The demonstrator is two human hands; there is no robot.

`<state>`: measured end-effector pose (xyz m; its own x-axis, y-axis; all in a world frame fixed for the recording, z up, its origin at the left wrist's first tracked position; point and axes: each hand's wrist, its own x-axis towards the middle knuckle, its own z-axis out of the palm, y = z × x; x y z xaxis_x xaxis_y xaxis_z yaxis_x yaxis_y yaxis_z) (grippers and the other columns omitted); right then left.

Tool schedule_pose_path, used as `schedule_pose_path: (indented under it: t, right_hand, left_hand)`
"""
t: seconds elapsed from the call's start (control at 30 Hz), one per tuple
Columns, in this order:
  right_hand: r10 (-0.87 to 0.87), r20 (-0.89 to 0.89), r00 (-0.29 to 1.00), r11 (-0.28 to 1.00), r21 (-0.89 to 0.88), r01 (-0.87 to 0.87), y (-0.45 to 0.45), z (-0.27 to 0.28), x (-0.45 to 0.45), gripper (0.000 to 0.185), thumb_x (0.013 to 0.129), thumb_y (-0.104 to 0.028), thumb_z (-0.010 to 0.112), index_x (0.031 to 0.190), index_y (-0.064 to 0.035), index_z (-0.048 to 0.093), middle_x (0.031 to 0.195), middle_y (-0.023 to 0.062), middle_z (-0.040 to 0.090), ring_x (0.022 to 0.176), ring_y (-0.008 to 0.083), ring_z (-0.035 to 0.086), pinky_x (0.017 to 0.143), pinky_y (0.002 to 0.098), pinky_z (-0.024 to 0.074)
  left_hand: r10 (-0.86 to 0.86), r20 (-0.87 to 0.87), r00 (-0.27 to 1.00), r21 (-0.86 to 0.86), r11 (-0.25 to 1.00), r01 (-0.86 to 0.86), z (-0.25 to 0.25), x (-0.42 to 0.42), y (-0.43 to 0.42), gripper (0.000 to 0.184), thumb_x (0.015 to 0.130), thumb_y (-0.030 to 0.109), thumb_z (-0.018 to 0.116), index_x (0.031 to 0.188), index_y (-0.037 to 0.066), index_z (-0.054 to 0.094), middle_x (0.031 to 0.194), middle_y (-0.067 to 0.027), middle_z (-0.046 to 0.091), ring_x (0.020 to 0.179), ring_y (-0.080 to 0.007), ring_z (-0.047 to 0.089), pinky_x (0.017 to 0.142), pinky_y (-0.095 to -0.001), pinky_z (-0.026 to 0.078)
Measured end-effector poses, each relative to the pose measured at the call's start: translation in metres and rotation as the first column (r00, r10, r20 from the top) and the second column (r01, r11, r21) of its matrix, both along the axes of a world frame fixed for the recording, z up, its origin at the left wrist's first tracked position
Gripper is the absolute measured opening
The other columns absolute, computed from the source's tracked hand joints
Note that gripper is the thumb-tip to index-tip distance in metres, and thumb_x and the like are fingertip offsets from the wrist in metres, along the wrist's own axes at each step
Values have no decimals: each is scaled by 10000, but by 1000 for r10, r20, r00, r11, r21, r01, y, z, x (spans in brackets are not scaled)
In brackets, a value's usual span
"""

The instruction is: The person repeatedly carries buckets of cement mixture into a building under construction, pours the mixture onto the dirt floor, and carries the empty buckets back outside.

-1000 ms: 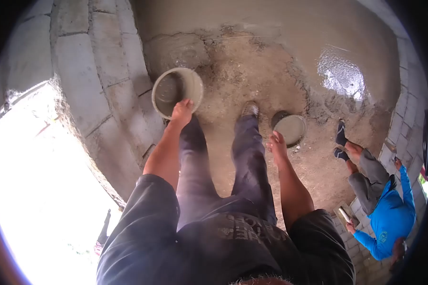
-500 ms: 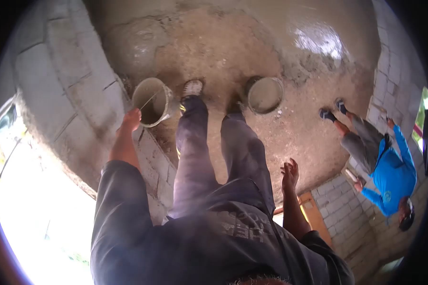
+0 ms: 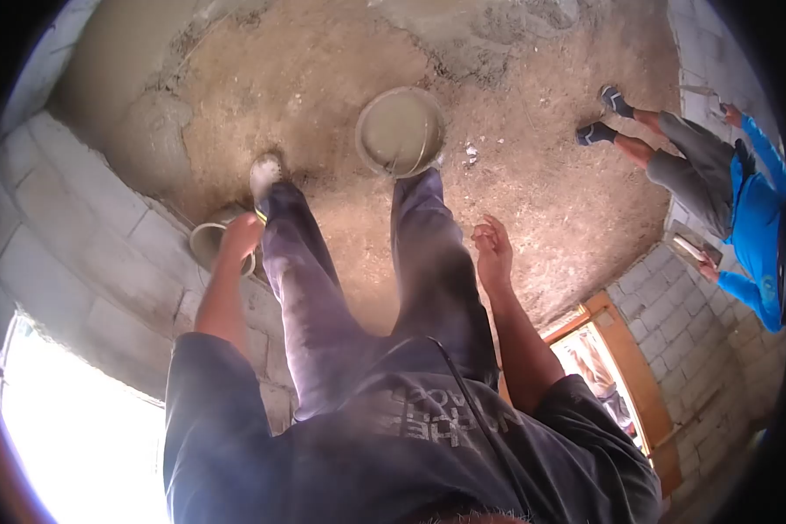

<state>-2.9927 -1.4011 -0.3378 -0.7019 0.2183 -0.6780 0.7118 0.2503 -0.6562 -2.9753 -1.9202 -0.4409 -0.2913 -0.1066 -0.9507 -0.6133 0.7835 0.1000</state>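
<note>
My left hand is closed beside my left leg, at the bucket next to the block wall. The bucket hangs tilted behind my fingers; they hide the grip on its handle. In front of my right foot stands a second bucket, upright and filled near the rim with wet grey mix. Its thin wire handle lies across the rim. My right hand hangs beside my right thigh, its fingers loosely bent and partly apart, with nothing in them.
A co-worker in a blue shirt stands at the right, holding a plastering float and a trowel. Wet mortar covers the floor's far part. A block wall runs along my left; a wooden doorway stands right.
My view has shifted forward and right. My left hand and its bucket are now farther back beside my leg. The full bucket appears nearer my right foot. My right hand has risen in view.
</note>
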Motion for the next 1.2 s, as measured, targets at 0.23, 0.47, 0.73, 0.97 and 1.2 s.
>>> schedule_pose_path:
  t: [0.23,0.47,0.73,0.97,1.2]
  right_hand:
    - [-222,86,971,973,-43,226,49,-26,10,337,926,-92,576,1253,-46,512,982,18,582,869,105,567,782,256,459]
    - [-437,127,891,899,33,436,123,-49,47,356,909,-116,607,1248,-43,528,983,50,587,833,130,575,728,255,457]
    - [-303,186,935,946,-56,318,129,-92,46,351,937,-233,580,1224,-35,539,961,73,597,818,130,582,689,274,469]
    - [-347,552,758,740,-336,583,85,-185,-44,430,969,-404,482,1262,-94,535,1074,49,636,947,190,595,812,339,470]
    - [208,571,794,166,-821,546,-131,-227,-112,566,962,-513,425,1325,-83,486,1253,63,581,1154,239,526,987,401,399]
  left_hand:
    - [354,-244,903,394,887,-241,-67,-130,317,386,943,360,514,1063,6,614,996,-159,660,965,-254,620,854,-370,454]
    - [767,69,638,427,555,-714,-115,-133,388,339,898,320,614,783,4,569,684,-86,613,695,-187,612,664,-346,483]
    - [457,-277,845,97,888,-449,-66,-147,382,330,725,331,712,731,28,581,702,-113,606,707,-226,595,691,-379,463]
    - [562,-76,824,387,778,-495,115,-138,307,287,736,230,702,701,48,483,614,-12,450,642,-88,433,562,-302,384]
    - [487,161,859,725,532,-437,290,-153,121,235,784,160,679,824,25,491,676,13,441,607,-92,407,558,-284,352]
